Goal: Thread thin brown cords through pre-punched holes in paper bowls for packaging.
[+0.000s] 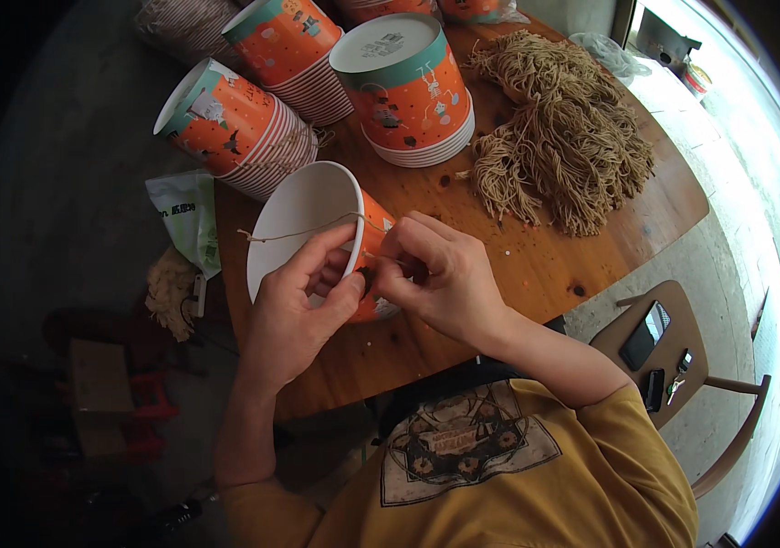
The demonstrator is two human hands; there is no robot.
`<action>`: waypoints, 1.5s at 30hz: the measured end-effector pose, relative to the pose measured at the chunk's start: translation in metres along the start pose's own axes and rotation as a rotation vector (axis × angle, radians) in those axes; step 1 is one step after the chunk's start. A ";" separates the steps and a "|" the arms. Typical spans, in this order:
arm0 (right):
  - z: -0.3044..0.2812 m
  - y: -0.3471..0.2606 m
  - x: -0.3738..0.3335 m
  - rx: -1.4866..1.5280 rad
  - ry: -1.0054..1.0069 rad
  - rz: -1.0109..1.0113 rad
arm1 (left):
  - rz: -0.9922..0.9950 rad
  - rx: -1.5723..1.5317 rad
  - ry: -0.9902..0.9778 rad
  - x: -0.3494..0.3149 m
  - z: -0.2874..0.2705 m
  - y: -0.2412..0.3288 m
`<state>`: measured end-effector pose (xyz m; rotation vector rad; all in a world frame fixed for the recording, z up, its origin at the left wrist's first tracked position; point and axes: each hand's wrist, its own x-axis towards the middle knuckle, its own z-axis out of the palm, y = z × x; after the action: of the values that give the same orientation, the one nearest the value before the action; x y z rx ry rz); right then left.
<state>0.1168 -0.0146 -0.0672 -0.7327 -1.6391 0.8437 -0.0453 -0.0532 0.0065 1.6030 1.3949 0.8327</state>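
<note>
A paper bucket (pixel 303 203), white inside and orange outside, lies tilted near the table's front edge, its mouth turned to the left. My left hand (pixel 297 320) is closed over its rim, fingers inside and thumb on the outer wall. A thin tan cord (pixel 291 236) crosses the mouth and passes over the rim toward my right hand (pixel 444 279). That hand is pinched against the bucket's orange side, by the cord. Its fingertips partly hide what they hold. A small dark spot or piece shows beside my left thumb, too small to name.
Upside-down bucket stacks (pixel 413 100) stand across the wooden table (pixel 522 274), beside a large heap of tan cords (pixel 572 137). At the table's left edge hangs a white and green bag (pixel 191 215). To the right, a chair (pixel 622 342) holds a phone (pixel 647 333) and keys (pixel 675 388).
</note>
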 end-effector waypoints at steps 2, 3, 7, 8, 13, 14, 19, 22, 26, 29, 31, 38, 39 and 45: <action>0.000 -0.002 0.001 0.009 0.011 0.031 | 0.005 0.010 -0.002 0.000 0.000 -0.001; 0.000 -0.002 0.000 0.008 0.011 0.031 | 0.008 0.020 -0.002 0.000 0.001 0.000; -0.002 0.000 0.000 -0.016 -0.008 0.013 | -0.002 0.024 -0.013 0.001 0.003 0.000; -0.003 0.000 0.000 -0.025 -0.003 0.008 | -0.002 0.024 -0.014 0.001 0.005 0.001; -0.009 0.005 -0.004 -0.039 -0.021 0.038 | -0.005 -0.014 -0.104 0.005 0.005 0.001; -0.012 0.004 -0.005 -0.036 -0.048 0.063 | -0.015 -0.033 -0.128 0.005 0.005 0.000; -0.022 0.005 -0.010 -0.070 -0.134 0.121 | -0.011 -0.018 -0.134 0.017 0.015 -0.021; -0.032 0.004 -0.008 0.004 -0.210 0.250 | 0.129 0.293 -0.092 0.023 0.020 -0.015; -0.050 0.014 -0.001 0.091 -0.496 0.339 | 0.120 0.430 -0.056 0.020 0.020 -0.006; -0.068 0.017 0.003 0.126 -0.555 0.225 | 0.109 0.272 -0.026 0.018 0.011 -0.009; -0.074 0.017 0.008 0.137 -0.565 0.202 | 0.107 0.160 -0.025 0.020 0.009 -0.015; -0.082 -0.004 0.037 -0.400 -0.622 -0.317 | 0.117 -0.141 -0.064 0.025 0.008 -0.017; -0.085 -0.007 0.041 -0.390 -0.659 -0.297 | 0.121 -0.145 -0.062 0.027 0.008 -0.018; -0.092 -0.009 0.064 -0.120 -0.700 -0.164 | -0.059 -0.678 -0.119 0.035 0.010 -0.015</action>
<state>0.1925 0.0466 -0.0124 -0.3840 -2.3515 0.9468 -0.0370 -0.0195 -0.0126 1.0598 0.9251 1.0180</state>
